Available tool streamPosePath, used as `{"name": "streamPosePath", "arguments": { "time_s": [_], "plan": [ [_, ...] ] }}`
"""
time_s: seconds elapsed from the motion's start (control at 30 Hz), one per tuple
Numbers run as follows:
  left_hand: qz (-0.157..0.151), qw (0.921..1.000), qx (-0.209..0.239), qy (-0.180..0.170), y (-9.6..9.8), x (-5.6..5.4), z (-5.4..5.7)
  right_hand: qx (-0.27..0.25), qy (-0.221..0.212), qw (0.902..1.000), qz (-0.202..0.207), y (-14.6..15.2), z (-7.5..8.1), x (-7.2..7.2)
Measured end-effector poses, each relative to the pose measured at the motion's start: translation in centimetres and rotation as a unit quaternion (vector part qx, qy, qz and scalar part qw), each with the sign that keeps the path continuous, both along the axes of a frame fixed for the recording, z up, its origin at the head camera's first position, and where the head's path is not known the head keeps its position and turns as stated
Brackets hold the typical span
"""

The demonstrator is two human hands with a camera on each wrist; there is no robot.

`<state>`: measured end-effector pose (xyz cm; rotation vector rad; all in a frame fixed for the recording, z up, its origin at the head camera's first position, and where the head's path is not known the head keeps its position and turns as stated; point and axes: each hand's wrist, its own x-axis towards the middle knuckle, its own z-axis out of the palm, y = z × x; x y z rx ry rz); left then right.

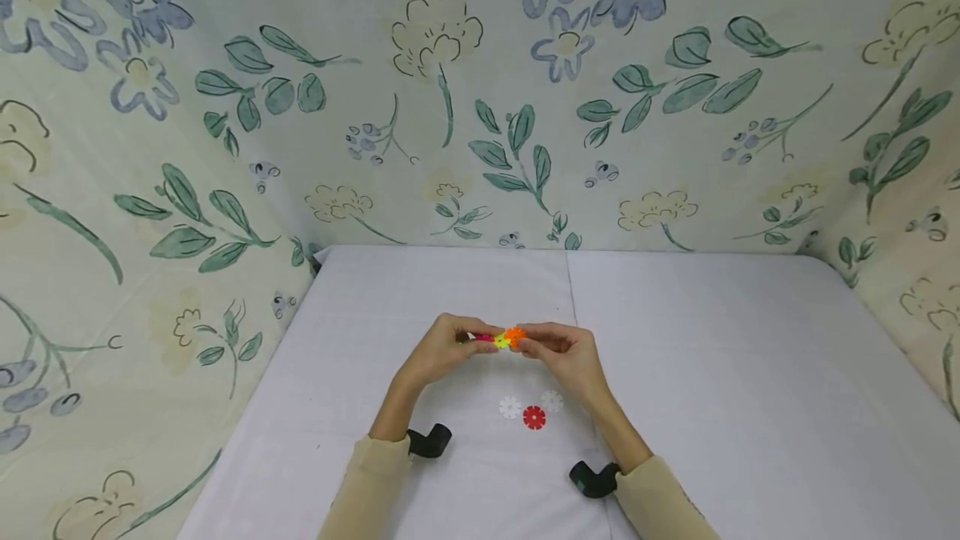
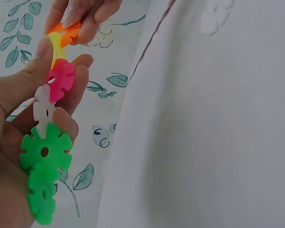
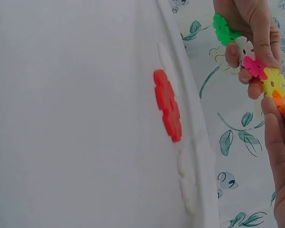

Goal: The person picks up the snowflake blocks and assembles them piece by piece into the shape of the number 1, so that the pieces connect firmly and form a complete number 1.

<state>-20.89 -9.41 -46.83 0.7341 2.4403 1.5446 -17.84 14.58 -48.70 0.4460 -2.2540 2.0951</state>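
A chain of notched plastic snowflake discs is held between both hands above the table. In the left wrist view it runs from two green discs through a white disc, a pink disc and a yellow disc to an orange disc. My left hand grips the chain, thumb near the yellow and pink discs, with the green end lying along the palm. The right hand pinches the orange disc, which meets the yellow one; fingers partly hide that joint.
On the white-covered table, below the hands, lie a red disc and two white discs, one to its left and one to its right. Floral cloth hangs behind and beside the table. Each wrist bears a black device.
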Motion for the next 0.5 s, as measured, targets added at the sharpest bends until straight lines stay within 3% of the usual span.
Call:
{"name": "streamPosePath", "arguments": {
  "time_s": [0.33, 0.5],
  "plan": [
    [-0.004, 0.9997, 0.025, -0.004, -0.09, -0.06, 0.09, -0.023, -0.006, 0.9997, -0.007, -0.52, -0.09, 0.05],
    [-0.014, 0.9997, 0.018, -0.01, -0.08, -0.15, 0.12, -0.01, -0.008, 0.9998, -0.016, -0.73, -0.09, 0.08]
  ]
}}
